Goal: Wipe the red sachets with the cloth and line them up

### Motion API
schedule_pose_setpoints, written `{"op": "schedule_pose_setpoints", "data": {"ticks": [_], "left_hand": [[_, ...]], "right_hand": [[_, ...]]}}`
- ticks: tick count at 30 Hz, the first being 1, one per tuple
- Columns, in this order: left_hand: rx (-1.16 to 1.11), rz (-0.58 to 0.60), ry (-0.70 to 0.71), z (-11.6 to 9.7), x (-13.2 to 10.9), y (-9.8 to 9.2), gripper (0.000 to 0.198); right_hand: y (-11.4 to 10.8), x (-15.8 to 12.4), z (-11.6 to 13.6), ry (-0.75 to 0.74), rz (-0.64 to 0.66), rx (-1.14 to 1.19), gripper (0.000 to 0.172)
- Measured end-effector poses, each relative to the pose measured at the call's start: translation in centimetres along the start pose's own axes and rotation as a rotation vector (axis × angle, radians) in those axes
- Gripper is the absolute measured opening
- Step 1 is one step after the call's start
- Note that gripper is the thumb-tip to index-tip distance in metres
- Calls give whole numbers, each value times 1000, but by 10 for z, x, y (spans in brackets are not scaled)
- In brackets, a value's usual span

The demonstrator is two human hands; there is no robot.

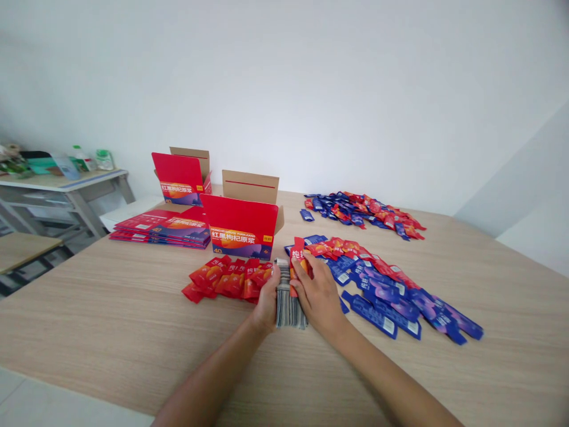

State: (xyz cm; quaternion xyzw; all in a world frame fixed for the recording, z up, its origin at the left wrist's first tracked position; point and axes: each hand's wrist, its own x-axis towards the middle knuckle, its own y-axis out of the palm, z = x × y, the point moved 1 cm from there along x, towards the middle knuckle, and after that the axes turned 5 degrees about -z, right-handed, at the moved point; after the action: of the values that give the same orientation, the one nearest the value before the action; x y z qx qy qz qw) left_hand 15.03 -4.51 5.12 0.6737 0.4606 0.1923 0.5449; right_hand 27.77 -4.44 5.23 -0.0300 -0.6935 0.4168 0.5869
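Note:
My left hand (pixel 268 299) and my right hand (pixel 317 293) press from both sides on an upright stack of sachets (pixel 288 305) standing edge-up on the wooden table (pixel 111 320). The stack shows silver-grey edges; a red sachet (pixel 296 252) stands at its far end against my right fingers. Both hands are closed around the stack. A row of red sachets (pixel 226 279) lies just left of my left hand. A spread of red and blue sachets (pixel 382 284) lies right of my right hand.
An open red carton (pixel 240 228) stands behind the stack, a second open carton (pixel 182 175) further back left, beside a pile of flat red cartons (pixel 162 228). Another heap of sachets (pixel 364 210) lies at the back right. A grey side table (pixel 66 184) with bottles stands at left.

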Motion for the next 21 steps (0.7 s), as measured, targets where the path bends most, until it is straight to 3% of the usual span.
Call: {"op": "schedule_pose_setpoints", "data": {"ticks": [5, 9, 16, 21], "left_hand": [[5, -2, 67, -5, -1, -1, 62], [-2, -31, 142, -15, -2, -2, 65], [-55, -109, 164, -32, -7, 1, 64], [-8, -66, 134, -20, -3, -6, 56]], "right_hand": [[4, -7, 0, -55, -2, 164, 56], [11, -14, 15, -107, 35, 207, 71], [21, -34, 41, -91, 40, 376, 64], [18, -29, 34, -167, 58, 388, 65]]}}
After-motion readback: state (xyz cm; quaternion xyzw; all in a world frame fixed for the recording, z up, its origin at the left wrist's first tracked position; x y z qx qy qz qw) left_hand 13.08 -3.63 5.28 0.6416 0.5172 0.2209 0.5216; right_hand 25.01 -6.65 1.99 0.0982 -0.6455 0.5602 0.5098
